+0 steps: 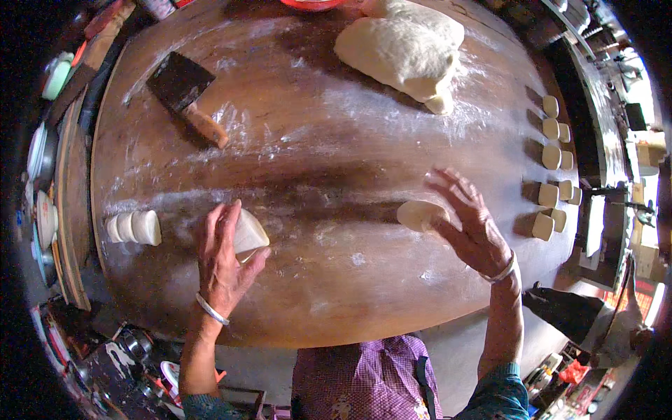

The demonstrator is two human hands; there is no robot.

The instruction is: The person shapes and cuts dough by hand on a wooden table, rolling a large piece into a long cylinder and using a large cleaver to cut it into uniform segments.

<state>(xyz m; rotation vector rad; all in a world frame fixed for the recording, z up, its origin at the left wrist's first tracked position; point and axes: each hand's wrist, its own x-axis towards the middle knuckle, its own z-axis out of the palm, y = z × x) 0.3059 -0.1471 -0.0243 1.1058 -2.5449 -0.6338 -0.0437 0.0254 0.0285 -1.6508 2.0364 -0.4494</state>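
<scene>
My left hand [226, 257] curls round a thick piece of dough [249, 231] on the floured wooden board [336, 294], thumb and fingers against its sides. On the right, my right hand [467, 226] is spread, its fingers slightly blurred, with the thumb at the edge of a flat oval dough piece [418, 216]; whether they touch I cannot tell. Three dough slices [145, 228] lean together in a row left of my left hand. A large mass of dough [401, 50] lies at the far side. A wide-bladed cleaver [181, 81] with a wooden handle lies at the upper left.
Several cut dough pieces [548, 195] stand along the board's right edge. A red container [312, 4] is at the far edge. Stacked bowls [46, 218] and wooden boards [73, 210] lie beyond the left edge. A dark bag-like object [564, 312] is off the lower right.
</scene>
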